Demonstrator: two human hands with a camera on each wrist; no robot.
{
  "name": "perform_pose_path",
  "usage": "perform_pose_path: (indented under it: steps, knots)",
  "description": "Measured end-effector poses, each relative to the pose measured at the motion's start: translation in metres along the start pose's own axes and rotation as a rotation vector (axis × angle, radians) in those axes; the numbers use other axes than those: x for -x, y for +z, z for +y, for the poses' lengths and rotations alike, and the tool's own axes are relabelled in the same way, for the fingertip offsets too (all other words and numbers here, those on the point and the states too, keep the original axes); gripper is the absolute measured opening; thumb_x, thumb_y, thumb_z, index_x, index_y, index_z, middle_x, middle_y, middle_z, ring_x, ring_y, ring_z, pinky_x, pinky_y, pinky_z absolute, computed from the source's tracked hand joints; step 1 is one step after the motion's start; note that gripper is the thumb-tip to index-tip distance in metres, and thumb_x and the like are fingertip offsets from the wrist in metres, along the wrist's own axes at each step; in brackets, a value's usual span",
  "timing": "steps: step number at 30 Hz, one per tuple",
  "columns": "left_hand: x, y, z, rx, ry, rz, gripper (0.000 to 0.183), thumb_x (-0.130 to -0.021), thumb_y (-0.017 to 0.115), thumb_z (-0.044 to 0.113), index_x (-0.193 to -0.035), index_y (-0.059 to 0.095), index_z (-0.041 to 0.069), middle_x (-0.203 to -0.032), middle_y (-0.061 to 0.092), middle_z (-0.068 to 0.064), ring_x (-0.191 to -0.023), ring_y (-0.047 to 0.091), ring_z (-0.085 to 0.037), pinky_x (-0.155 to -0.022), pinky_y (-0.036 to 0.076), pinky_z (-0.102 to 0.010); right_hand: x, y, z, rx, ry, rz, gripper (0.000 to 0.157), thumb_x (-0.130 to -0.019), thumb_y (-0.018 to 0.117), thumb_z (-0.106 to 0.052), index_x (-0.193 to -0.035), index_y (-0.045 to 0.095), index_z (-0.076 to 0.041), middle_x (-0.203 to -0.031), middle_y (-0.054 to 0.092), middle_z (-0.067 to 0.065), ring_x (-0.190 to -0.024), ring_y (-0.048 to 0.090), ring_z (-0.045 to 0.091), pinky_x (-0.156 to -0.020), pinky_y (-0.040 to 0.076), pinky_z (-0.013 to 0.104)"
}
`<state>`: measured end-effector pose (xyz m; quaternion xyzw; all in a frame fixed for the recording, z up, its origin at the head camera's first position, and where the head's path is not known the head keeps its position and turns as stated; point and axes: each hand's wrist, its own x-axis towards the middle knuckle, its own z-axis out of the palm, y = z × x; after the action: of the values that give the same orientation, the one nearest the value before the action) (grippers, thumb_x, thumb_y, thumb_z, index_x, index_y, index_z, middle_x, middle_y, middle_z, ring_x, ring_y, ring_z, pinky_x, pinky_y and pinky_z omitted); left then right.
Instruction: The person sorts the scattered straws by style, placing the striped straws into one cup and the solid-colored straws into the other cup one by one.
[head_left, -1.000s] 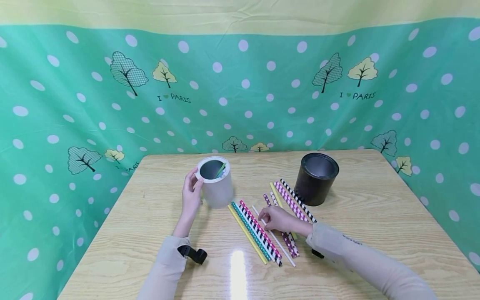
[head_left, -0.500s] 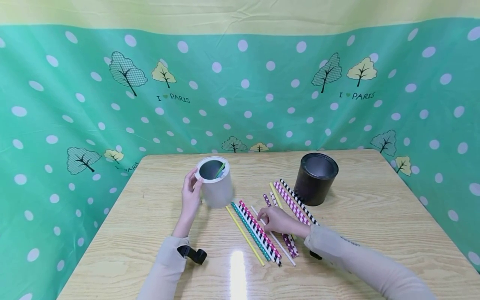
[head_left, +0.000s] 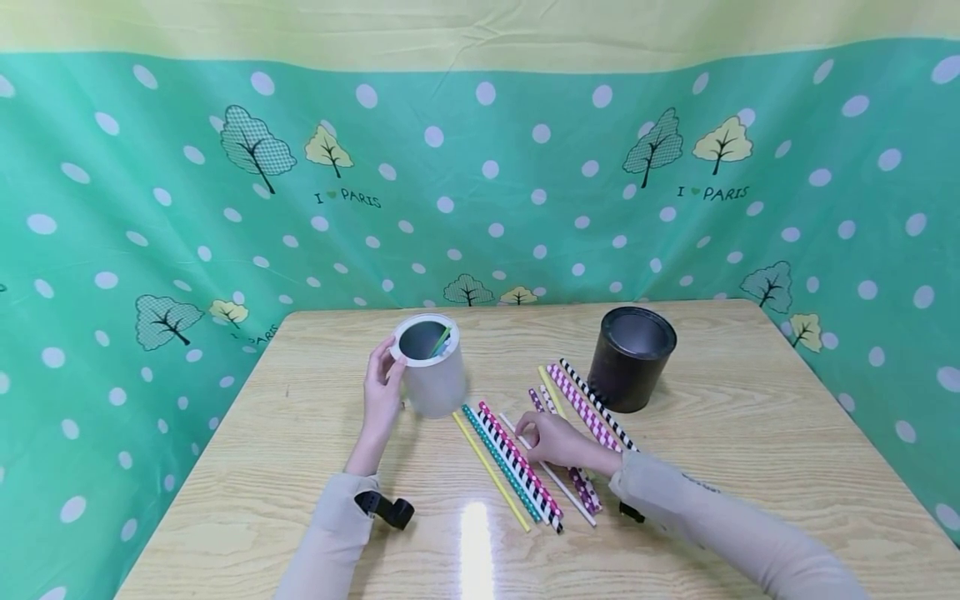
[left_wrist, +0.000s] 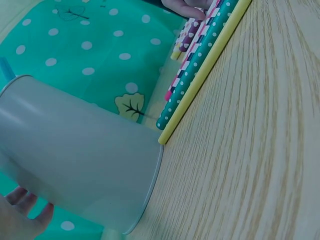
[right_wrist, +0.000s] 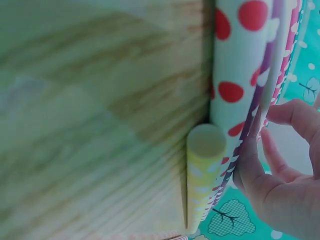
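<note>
My left hand [head_left: 384, 385] holds a white can [head_left: 435, 385] near its rim; in the left wrist view its fingertips [left_wrist: 44, 215] lie against the can's side. A green straw [head_left: 442, 340] leans inside the can. My right hand [head_left: 557, 438] is over the row of paper straws, its thumb and fingers pinching a plain white straw [head_left: 568, 488]. Left of it lie a pink dotted straw [head_left: 491, 417], a black-and-white striped straw [head_left: 551, 515], a green dotted straw [head_left: 472, 414] and a yellow straw [head_left: 491, 472]. Purple patterned straws [head_left: 588, 493] run partly under the right hand.
A black can [head_left: 632, 358] stands upright at the right. Beside it lie a black-striped straw [head_left: 600, 406], a pink-and-white straw [head_left: 581, 404] and a yellow straw [head_left: 551, 387]. A patterned cloth [head_left: 480, 233] hangs behind the wooden table [head_left: 750, 400].
The left yellow straw has shifted slightly left, away from the green dotted one. The white straw has turned a little, its near end shifting right. Both hands stay nearly in place.
</note>
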<state>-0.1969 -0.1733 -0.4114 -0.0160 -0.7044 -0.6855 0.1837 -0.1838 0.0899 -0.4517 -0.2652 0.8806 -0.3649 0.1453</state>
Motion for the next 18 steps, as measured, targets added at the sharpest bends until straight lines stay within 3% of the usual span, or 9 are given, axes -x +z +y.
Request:
perform_pose_path:
  steps: [13,18]
  knots:
    - [-0.001,0.0,-0.001,0.001,0.008,0.0,0.04,-0.091,0.043,0.002,-0.129,0.033,-0.005,-0.126,0.041,-0.027,-0.117,0.037,-0.034,-0.094,0.033,-0.033,-0.001,0.0,0.0,-0.2,0.124,0.043,0.04,-0.065,0.062,0.007,-0.104,0.054,0.005,-0.068,0.056,0.004,-0.055,0.049,0.011,-0.049,0.043,0.021]
    - [-0.006,-0.004,-0.015,0.018,0.005,0.0,0.04,-0.091,0.045,0.005,-0.129,0.035,0.0,-0.126,0.042,-0.023,-0.117,0.038,-0.03,-0.094,0.033,-0.032,-0.002,-0.003,-0.004,-0.256,0.162,0.077,0.04,-0.068,0.062,0.007,-0.107,0.054,0.005,-0.069,0.056,0.005,-0.054,0.048,0.01,-0.049,0.043,0.021]
